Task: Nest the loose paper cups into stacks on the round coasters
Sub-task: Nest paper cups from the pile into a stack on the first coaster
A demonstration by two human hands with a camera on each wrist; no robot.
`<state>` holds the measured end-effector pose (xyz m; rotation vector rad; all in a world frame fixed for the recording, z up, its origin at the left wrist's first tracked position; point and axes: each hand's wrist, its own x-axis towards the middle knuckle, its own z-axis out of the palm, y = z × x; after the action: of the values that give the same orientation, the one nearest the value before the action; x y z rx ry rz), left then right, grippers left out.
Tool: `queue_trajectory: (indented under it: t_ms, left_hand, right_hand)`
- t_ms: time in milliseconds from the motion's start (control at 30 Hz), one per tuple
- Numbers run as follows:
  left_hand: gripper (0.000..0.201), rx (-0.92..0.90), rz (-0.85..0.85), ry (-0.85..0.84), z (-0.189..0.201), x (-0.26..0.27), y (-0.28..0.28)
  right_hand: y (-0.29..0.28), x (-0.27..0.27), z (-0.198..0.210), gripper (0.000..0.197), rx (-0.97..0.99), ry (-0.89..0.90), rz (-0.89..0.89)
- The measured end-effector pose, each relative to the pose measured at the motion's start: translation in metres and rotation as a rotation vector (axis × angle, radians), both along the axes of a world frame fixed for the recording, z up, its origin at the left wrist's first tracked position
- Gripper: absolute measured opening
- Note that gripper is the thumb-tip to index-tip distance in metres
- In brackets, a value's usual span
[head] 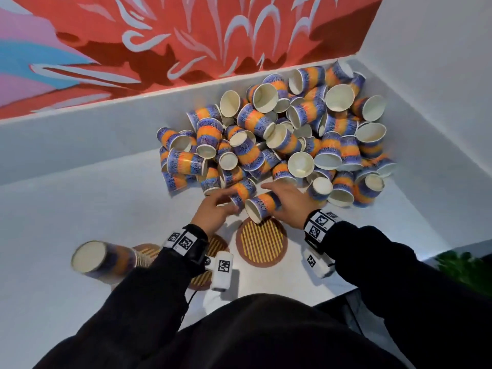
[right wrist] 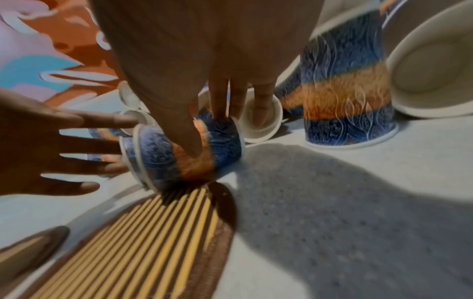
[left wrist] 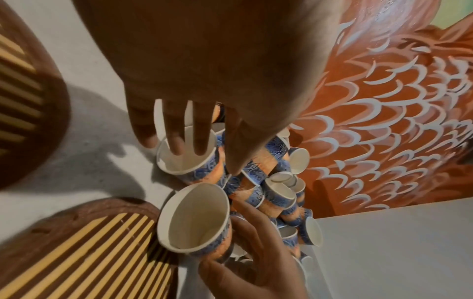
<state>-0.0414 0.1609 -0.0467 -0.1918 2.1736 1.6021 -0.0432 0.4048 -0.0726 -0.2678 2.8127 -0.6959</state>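
Note:
A heap of blue-and-orange paper cups (head: 292, 134) fills the far right corner of the white surface. My right hand (head: 277, 198) grips one cup (head: 262, 206) on its side, thumb and fingers round its wall, its mouth facing me just above the far edge of a large striped round coaster (head: 262, 242). The same cup (right wrist: 158, 157) shows under the right hand (right wrist: 207, 133). My left hand (head: 226, 202) reaches with straight fingers to a second cup (head: 241, 191) at the heap's near edge; its fingertips (left wrist: 176, 145) lie across that cup's open mouth (left wrist: 194, 170).
A blurred stack of nested cups (head: 103, 259) stands at the near left on a coaster (head: 147, 251). Two more striped coasters (head: 218, 243) (head: 199, 280) lie partly under my left wrist. White walls close the corner behind and to the right of the heap.

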Motion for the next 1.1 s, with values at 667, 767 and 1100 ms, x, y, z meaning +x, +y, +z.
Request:
queue_trajectory:
  t_ms: [667, 767, 1100]
  left_hand:
    - [0.068, -0.423, -0.438, 0.683, 0.074, 0.025, 0.035]
    - [0.097, -0.426, -0.488, 0.613, 0.070, 0.023, 0.041]
    - [0.071, -0.381, -0.356, 0.461, 0.049, 0.026, 0.039]
  right_hand:
    - [0.046, 0.040, 0.013, 0.071, -0.501, -0.017, -0.043]
    - [0.044, 0.047, 0.019, 0.068, -0.532, -0.001, -0.027]
    - [0.089, 0.030, 0.032, 0.069, -0.076, 0.295, -0.051]
